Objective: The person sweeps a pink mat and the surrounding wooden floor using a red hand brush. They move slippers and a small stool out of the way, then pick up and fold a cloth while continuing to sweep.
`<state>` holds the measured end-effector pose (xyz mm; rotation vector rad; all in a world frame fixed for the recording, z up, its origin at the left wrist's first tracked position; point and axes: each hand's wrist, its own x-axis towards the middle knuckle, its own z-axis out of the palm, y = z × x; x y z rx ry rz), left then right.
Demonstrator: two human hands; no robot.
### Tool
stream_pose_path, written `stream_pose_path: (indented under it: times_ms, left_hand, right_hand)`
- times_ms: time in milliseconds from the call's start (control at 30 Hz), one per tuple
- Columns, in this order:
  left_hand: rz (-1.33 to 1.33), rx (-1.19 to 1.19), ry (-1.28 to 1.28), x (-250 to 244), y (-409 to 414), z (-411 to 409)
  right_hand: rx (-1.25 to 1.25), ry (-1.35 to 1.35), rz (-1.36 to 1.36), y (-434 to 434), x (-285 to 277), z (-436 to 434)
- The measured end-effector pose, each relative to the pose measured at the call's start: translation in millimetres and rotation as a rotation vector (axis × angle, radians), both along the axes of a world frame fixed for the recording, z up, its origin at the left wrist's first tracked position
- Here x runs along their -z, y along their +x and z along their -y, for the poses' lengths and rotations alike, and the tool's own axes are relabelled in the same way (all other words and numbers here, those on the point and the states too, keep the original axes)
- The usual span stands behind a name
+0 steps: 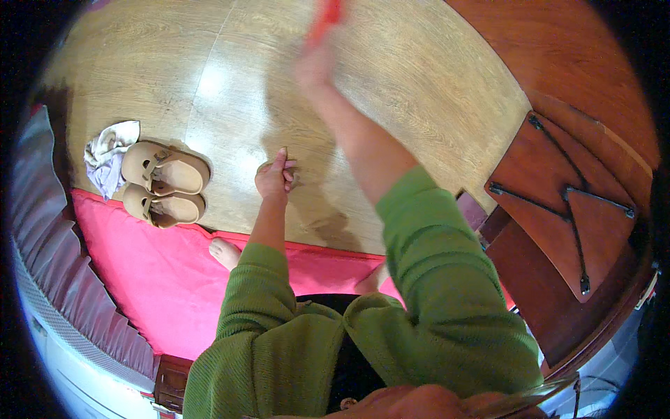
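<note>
At the top of the head view, my right hand (315, 64), blurred, is closed around a red object (328, 20). The blur and the picture's rim hide what kind of object it is. My left hand (273, 176) is held in front of my body above the wood-look floor (419, 89), its fingers curled in and its thumb on top. I see nothing in it. A pair of tan slippers (166, 168) lies to its left, apart from it. Both forearms come out of pushed-up green sleeves (437, 230).
Crumpled white and lilac cloths (111, 149) lie against the slippers. A pink mat (172, 277) spreads under my bare feet (225, 252). At right, a reddish-brown board with black folding legs (565, 209) leans by dark wood furniture (528, 288). A pleated grey bed skirt (68, 251) runs along the left.
</note>
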<state>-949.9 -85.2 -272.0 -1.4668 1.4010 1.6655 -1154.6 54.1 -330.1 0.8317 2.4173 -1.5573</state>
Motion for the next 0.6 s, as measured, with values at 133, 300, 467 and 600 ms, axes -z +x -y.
stream_pose_path:
  times_ms: [133,300,467,600]
  left_hand:
    - [-0.012,-0.065,-0.010,4,3,0]
    - [-0.011,0.046,-0.008,7,3,1]
    - [0.010,0.050,-0.046,6,4,1]
    - [-0.046,0.024,0.017,13,6,2]
  right_hand:
    - [-0.624,0.048,-0.304,19,-100,88]
    - [-0.293,0.050,0.057,132,-128,-26]
    - [0.036,0.575,0.138,263,-114,-245]
    - [-0.030,0.950,0.096,258,-123,-422]
